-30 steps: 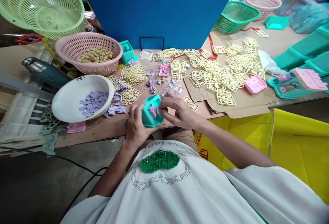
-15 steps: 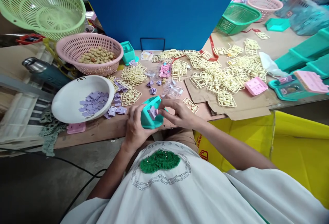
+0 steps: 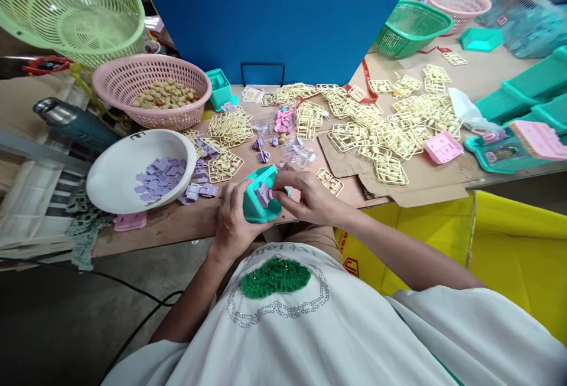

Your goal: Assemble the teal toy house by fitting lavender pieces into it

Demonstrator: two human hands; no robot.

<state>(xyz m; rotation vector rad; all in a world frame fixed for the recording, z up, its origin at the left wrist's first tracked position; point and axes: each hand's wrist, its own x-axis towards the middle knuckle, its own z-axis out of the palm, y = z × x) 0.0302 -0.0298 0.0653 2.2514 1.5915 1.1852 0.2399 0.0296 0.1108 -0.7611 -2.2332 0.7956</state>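
Observation:
My left hand (image 3: pixel 233 218) grips a small teal plastic box (image 3: pixel 256 203) at the table's near edge, open side tilted toward me. A purple plastic piece (image 3: pixel 264 193) sits in the box. My right hand (image 3: pixel 310 197) pinches at that purple piece with its fingertips, the thumb and forefinger closed on it. A white bowl (image 3: pixel 116 196) with several purple pieces stands to the left of my left hand, and more purple pieces (image 3: pixel 199 190) lie loose on the table beside it.
A pink basket (image 3: pixel 150 76) of tan parts and a green basket (image 3: pixel 66 11) stand at far left. Cream part frames (image 3: pixel 381 132) cover the table's middle and right. Teal trays (image 3: pixel 527 88), pink lids (image 3: pixel 442 147), a blue board (image 3: pixel 274 14) and a yellow bin (image 3: pixel 509 244) surround the area.
The hands and the teal box have barely shifted. My right fingers have closed a little tighter onto the purple piece in the box.

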